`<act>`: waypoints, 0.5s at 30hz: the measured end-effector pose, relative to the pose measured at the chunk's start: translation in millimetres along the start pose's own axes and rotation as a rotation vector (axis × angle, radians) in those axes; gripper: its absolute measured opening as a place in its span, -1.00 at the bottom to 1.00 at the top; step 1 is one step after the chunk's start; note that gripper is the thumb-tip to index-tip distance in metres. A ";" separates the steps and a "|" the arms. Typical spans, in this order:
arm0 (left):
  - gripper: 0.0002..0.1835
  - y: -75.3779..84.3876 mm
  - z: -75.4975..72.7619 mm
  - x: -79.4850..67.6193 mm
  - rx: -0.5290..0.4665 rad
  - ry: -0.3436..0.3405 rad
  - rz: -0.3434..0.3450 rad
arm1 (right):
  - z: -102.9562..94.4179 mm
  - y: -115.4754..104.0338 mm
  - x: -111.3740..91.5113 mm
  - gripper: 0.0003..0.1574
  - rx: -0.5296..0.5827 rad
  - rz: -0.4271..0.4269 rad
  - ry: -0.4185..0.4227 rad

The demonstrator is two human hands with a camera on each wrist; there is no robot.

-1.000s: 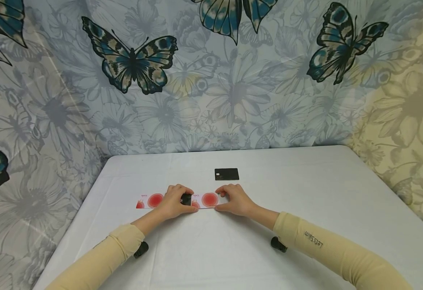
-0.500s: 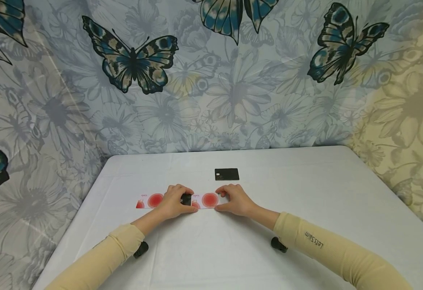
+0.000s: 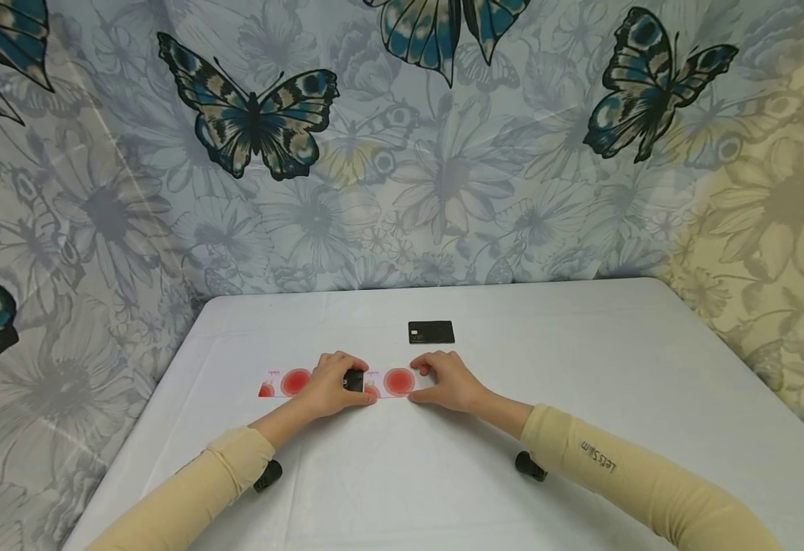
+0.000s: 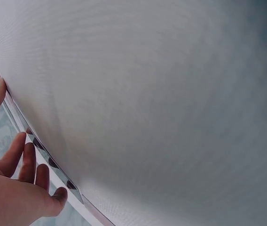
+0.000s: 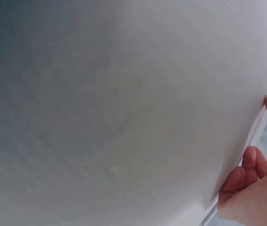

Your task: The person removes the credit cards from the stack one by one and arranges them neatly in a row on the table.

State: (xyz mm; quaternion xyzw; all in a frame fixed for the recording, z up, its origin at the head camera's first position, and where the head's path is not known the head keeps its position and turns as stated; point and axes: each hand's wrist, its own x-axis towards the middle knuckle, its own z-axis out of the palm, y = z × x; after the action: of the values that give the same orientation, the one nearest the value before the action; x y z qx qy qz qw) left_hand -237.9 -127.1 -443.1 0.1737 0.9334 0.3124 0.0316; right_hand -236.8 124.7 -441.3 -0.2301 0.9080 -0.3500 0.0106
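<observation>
In the head view, a white card with a red circle [image 3: 398,380] lies flat on the table between the hands. My left hand [image 3: 333,383] has its thumb at the card's front left corner and its index finger near the back edge. Within that grip shows part of a black card [image 3: 353,380], butted against the white one; the palm hides the rest. My right hand [image 3: 446,380] holds the white card's right end between thumb and fingers. A second white card with a red circle [image 3: 295,381] lies in the same row, partly behind the left hand.
A black card marked VIP [image 3: 431,332] lies farther back on the white-covered table [image 3: 546,329]. Behind the table hangs a butterfly-patterned cloth [image 3: 443,191]. Dark wrist devices [image 3: 268,475] sit beneath both forearms.
</observation>
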 end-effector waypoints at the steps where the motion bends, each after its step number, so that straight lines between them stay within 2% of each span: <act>1: -0.47 1.0 -0.1 -0.1 0.001 0.001 0.005 | -0.4 0.2 0.0 -0.45 0.000 0.000 -0.002; 5: -0.48 4.6 0.6 -1.9 0.000 0.007 0.027 | -1.5 0.8 -0.9 -0.43 0.018 0.036 -0.022; 10: -0.47 10.1 4.2 -7.4 -0.026 0.011 0.054 | -2.3 1.1 -6.4 -0.42 0.039 0.020 -0.032; 15: -0.46 19.2 7.9 -10.0 -0.092 0.028 0.063 | -4.9 -1.0 -11.7 -0.42 0.048 0.000 -0.017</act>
State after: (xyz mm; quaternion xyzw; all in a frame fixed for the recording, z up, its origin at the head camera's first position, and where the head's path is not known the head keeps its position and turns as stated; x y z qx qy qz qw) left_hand -221.3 -111.7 -438.5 0.1971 0.9125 0.3582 0.0168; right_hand -226.9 132.1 -438.6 -0.2326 0.8993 -0.3695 0.0238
